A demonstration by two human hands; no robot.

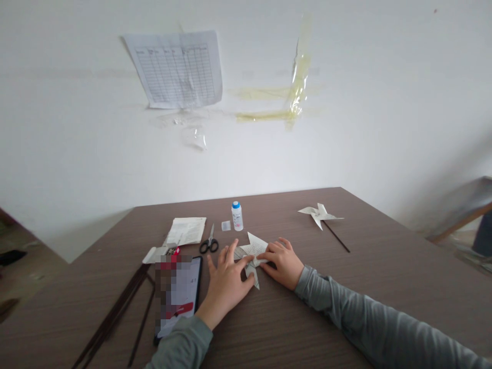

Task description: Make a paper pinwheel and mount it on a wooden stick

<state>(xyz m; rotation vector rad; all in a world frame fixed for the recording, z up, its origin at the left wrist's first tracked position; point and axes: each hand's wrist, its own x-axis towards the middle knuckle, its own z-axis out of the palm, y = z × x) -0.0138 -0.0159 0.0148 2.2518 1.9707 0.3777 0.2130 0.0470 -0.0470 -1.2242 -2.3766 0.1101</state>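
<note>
A paper pinwheel (251,248) folded from printed paper lies on the brown table in front of me, its points spread around the middle. From the left, my left hand (228,279) holds it with thumb and index finger near the centre, the other fingers stretched out. My right hand (282,264) pinches the pinwheel's right side close to the middle, fingers bent. Part of the paper is hidden under both hands. Just behind it stands a small white bottle with a blue cap (237,217). Black-handled scissors (209,245) rest beyond my left hand.
A finished pinwheel on a dark stick (323,215) lies at the back right. To the left are a stack of paper squares (187,231), a phone (184,294) and several dark sticks (115,312). A small clear piece (226,225) sits beside the bottle. The white wall (261,164) rises behind.
</note>
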